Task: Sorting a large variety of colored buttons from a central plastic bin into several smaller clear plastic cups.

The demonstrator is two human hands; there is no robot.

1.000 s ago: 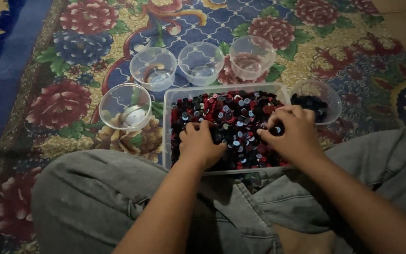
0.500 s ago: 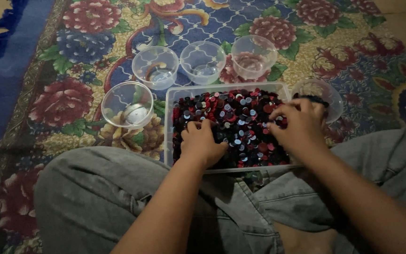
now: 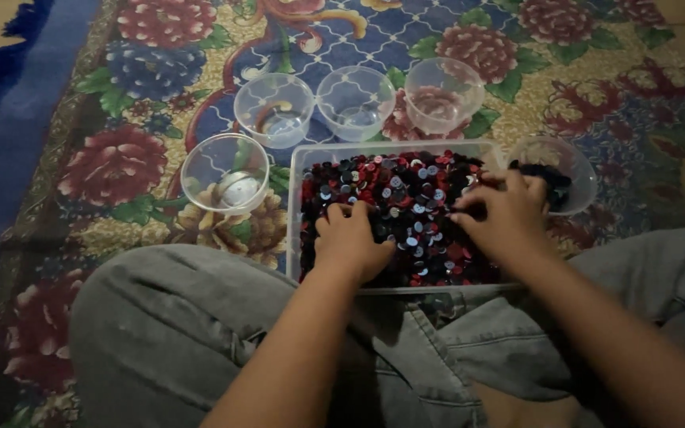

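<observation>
Small round discs [image 3: 406,206] in red, black and pale grey, heaped inside a clear rectangular tub [image 3: 293,214] at the centre of the frame, just above a pair of grey-trousered knees [image 3: 200,317]. Probably light, hard and slick, likely to slide over one another and scatter when stirred; best pinched singly by the rim between thumb and fingertip, or scooped from the loose top layer. Left hand [image 3: 350,242] flat on the pile at centre, fingers spread narrowly and pressed into the discs, nothing visibly gripped. Right hand [image 3: 501,214] just to its right, fingers curled close together over the heap — whether a disc sits pinched beneath the fingertips cannot be told. Touching the tub's right edge, a clear bowl [image 3: 576,170] holding dark pieces, partly hidden behind the right hand. At left of the tub, near but apart, a clear cup [image 3: 225,173] with something pale at its bottom. Above the tub, in a row across the upper middle, three more clear cups [image 3: 357,101], seemingly bare inside. Beneath everything, a floral rug [image 3: 120,158] with red and blue blooms; blue fringe [image 3: 9,79] at upper left. Dim light, small discs hard to sort by shade. The tub's tall wall and the crowded cups close about it — little room for a stray elbow.
</observation>
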